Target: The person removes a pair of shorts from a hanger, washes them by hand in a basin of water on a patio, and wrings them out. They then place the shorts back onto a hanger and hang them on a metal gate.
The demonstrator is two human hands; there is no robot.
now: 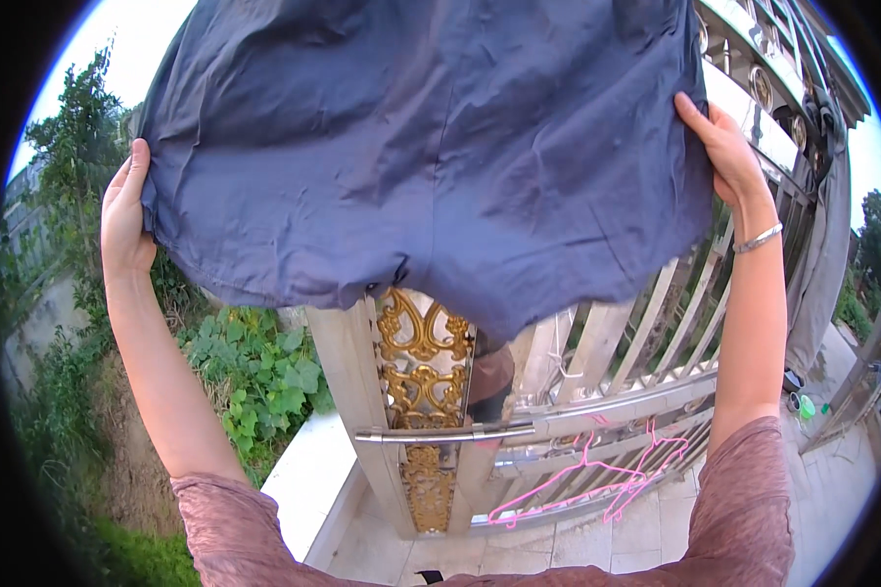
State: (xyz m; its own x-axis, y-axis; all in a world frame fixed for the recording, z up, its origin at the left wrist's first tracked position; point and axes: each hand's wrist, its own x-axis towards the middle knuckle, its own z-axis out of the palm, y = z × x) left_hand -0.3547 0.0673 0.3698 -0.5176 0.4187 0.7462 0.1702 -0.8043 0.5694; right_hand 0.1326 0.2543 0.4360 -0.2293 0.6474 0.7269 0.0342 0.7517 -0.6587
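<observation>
Railing (597, 348) behind navy cloth (431, 176) held between left grip (127, 210) and right grip (729, 147), each pinching one edge; pink hangers (639, 479) below right grip

Out here in daylight, a pale sky (137, 39) is glowing above leafy greenery (264, 372) on the left, a white ledge (308, 470) is edging the floor tiles (587, 543), and a gold scrollwork panel (423, 377) is gleaming beside a slatted railing (597, 347).

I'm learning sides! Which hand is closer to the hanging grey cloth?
Right. The right hand is left of the grey cloth; the left hand is farther, across the blue garment.
</observation>
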